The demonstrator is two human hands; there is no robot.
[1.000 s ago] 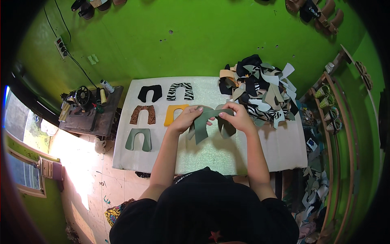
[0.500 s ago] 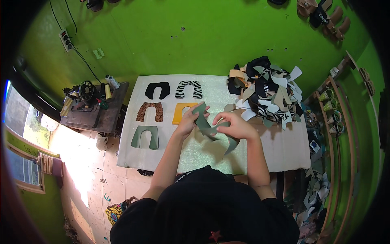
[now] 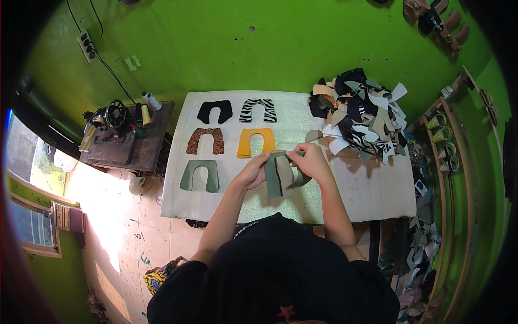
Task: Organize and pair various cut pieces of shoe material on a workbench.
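Observation:
Above the near middle of the table, a green U-shaped cut piece (image 3: 274,181) hangs between my two hands, with a beige surface showing inside its bend. My left hand (image 3: 253,173) is closed on its left side. The thumb and fingers of my right hand (image 3: 312,160) pinch its upper right edge. To the left, similar pieces lie on the table: black (image 3: 205,112), zebra-striped (image 3: 247,111), leopard-spotted (image 3: 195,142), yellow (image 3: 246,143) and green (image 3: 188,177). The yellow one shows stacked layers at its lower edge.
A heaped pile of mixed cut pieces (image 3: 364,116) covers the table's far right. At left stands a sewing machine (image 3: 114,121) on a dark table with thread cones (image 3: 151,101). A wooden rack (image 3: 450,162) with sandals leans at the right wall.
My hands have turned the green piece so it hangs downward, its beige surface now showing. My right hand has moved slightly up and pinches the top edge. The view has shifted slightly.

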